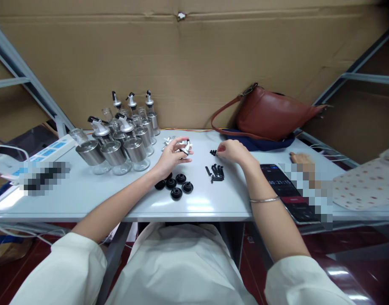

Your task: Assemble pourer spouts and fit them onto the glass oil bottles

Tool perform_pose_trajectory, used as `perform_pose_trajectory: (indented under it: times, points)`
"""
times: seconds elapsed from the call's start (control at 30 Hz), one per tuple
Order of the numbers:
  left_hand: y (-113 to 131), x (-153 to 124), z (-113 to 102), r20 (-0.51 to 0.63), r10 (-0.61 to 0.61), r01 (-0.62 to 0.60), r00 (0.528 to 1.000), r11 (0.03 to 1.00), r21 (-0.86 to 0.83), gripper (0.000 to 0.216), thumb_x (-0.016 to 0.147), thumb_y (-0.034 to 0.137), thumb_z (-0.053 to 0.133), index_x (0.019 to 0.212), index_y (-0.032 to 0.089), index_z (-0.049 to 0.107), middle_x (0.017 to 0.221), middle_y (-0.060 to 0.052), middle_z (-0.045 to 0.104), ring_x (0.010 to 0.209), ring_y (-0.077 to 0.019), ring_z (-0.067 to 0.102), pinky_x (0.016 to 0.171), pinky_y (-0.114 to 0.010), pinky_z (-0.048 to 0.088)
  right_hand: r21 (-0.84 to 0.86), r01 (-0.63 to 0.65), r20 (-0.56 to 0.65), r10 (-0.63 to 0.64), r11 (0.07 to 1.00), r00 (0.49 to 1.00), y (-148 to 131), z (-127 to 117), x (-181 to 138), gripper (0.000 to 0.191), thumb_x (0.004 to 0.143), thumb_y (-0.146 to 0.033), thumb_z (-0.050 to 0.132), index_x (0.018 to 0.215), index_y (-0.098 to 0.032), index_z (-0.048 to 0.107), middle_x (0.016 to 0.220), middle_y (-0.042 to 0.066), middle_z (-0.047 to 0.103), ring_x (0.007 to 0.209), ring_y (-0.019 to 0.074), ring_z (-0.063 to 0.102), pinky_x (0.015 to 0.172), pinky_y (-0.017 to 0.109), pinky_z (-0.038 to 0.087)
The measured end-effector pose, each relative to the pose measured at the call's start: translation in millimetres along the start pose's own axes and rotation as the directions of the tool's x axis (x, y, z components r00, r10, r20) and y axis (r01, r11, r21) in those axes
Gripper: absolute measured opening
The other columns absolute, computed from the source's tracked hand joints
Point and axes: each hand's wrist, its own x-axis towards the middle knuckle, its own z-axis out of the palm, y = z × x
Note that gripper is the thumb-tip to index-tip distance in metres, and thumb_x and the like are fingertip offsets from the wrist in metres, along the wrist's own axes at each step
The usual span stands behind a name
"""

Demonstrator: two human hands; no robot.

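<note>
My left hand (169,158) is closed around a silver pour spout (187,147) with black ends, held just above the table. Behind its fingers lie more silver spout parts (166,142), partly covered. My right hand (235,151) pinches at the edge of a small cluster of black pieces (212,152); whatever lies between its fingertips is too small to make out. Nearer to me are several black levers (217,170) in a loose pile. Several round black stopper bases (176,193) rest below my left wrist, some partly hidden by it.
Several glass bottles with steel sleeves (135,149) stand at the left, some topped with spouts. A power strip (59,148) lies beyond them. At the back right is a brown handbag (267,112) on dark blue cloth. A phone (288,190) lies beside my right forearm.
</note>
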Motion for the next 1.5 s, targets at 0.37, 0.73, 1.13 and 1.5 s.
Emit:
perform_pose_trajectory:
  times: [0.37,0.73,1.13,1.5]
  points:
    - [-4.8,5.7,-2.7,-0.008,-0.013,0.014,1.000,0.995,0.103,0.025,0.073,0.026,0.064,0.096,0.017,0.058,0.074,0.001,0.060,0.062,-0.0074,0.054,0.055,-0.019,0.036,0.536,0.307,-0.227,-0.216,0.786,0.950,-10.4,-8.9,-1.8,0.006,0.070,-0.020,0.060,0.074,-0.016,0.062,0.074,0.004,0.066,0.071,0.0161,0.060,0.069,0.027,0.044]
    - [-0.3,4.4,-0.1,-0.065,-0.073,0.080,0.995,0.990,0.112,0.021,0.074,0.025,0.065,0.086,0.015,0.051,0.073,-0.001,0.066,0.063,-0.0110,0.063,0.058,-0.022,0.039,0.253,0.104,-0.020,-0.102,0.962,0.995,-7.1,-6.6,-0.9,0.010,0.078,-0.020,0.061,0.078,-0.015,0.069,0.076,0.006,0.069,0.072,0.0174,0.060,0.067,0.027,0.041]
    - [0.3,4.9,0.9,-0.073,-0.085,0.091,0.994,0.993,0.078,0.016,0.075,0.022,0.062,0.084,0.015,0.050,0.078,0.000,0.062,0.063,-0.0113,0.066,0.058,-0.022,0.043,0.052,0.050,0.074,-0.054,0.997,0.996,-0.2,5.1,5.6,0.012,0.078,-0.019,0.063,0.087,-0.016,0.071,0.077,0.006,0.071,0.072,0.0179,0.063,0.068,0.026,0.041]
    - [0.3,5.6,-0.3,-0.094,-0.067,0.074,0.993,0.994,0.075,0.017,0.075,0.022,0.062,0.085,0.016,0.050,0.077,0.000,0.062,0.062,-0.0113,0.065,0.058,-0.022,0.044,0.088,0.028,0.009,-0.029,0.996,1.000,5.4,-0.3,5.1,0.011,0.077,-0.018,0.063,0.084,-0.017,0.071,0.084,0.007,0.072,0.081,0.0210,0.064,0.072,0.028,0.043]
